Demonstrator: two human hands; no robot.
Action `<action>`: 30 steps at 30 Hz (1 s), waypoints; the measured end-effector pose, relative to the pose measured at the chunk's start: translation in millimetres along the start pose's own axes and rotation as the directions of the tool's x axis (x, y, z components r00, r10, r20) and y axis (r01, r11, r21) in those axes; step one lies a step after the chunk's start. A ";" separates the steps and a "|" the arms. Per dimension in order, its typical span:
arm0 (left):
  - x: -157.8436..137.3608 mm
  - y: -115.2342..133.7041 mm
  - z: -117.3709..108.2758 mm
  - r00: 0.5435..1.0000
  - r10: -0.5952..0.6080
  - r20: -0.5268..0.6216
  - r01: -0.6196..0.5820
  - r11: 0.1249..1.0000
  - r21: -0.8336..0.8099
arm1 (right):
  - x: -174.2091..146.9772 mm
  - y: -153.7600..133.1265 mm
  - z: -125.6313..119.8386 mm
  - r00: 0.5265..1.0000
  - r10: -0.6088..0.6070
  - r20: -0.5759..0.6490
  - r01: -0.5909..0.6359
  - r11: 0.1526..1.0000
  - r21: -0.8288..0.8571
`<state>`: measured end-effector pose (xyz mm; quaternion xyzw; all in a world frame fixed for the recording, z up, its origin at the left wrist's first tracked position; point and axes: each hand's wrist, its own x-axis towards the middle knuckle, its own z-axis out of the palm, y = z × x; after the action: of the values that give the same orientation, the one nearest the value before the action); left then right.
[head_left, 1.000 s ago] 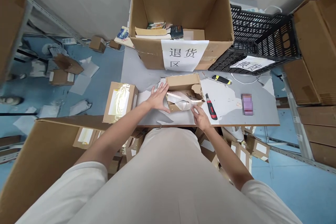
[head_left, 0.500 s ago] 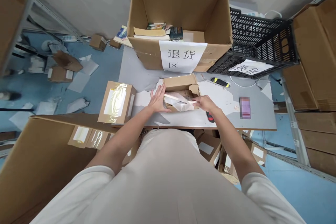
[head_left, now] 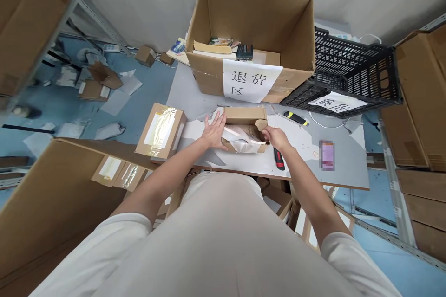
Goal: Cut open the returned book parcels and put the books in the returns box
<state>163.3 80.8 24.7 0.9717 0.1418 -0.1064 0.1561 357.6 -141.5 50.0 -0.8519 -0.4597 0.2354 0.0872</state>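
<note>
A small cardboard box [head_left: 244,112] lies with its lid up on the work table, at my waist. Inside it is a clear plastic-wrapped item [head_left: 240,133], whose kind I cannot make out. My left hand [head_left: 213,132] rests against the box's left end, fingers spread. At the right end, my right hand [head_left: 276,138] pinches the small cardboard end flap [head_left: 261,125]. A red and black box cutter [head_left: 278,159] lies just below my right hand.
Behind stand a large carton [head_left: 205,72] with books inside and a black plastic crate [head_left: 374,69]. A taped parcel [head_left: 160,131] sits left; a yellow and black cutter [head_left: 296,118] and a blurred purple object [head_left: 327,155] lie right. The table's front edge [head_left: 334,184] is close to my body.
My right hand has gone from the plastic-wrapped item to the box's right end flap. The wrapped item now sits lower in the box. The view has shifted slightly.
</note>
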 end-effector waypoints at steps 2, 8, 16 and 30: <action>-0.8 1.0 2.0 1.000 0.000 -0.002 0.000 1.000 0.002 | -3.3 -13.9 -0.2 0.997 -0.068 -0.033 0.064 0.992 -0.110; -2.2 2.5 3.8 1.000 -0.014 -0.001 0.014 1.000 0.000 | 17.7 -73.8 22.7 0.997 -0.055 0.047 0.063 0.975 -0.212; 0.7 1.1 4.0 1.000 -0.030 -0.002 0.030 0.998 -0.050 | 38.8 -53.7 9.0 0.986 -0.114 0.125 0.139 0.966 -0.217; 17.9 10.5 -7.9 0.999 -0.043 -0.012 0.043 0.999 0.026 | -83.8 -29.5 -117.8 0.564 -0.103 -0.819 0.335 0.935 0.113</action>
<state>184.6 78.3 30.5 0.9710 0.1623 -0.1058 0.1399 353.3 -185.9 190.6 -0.7823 -0.4394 -0.1289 0.4223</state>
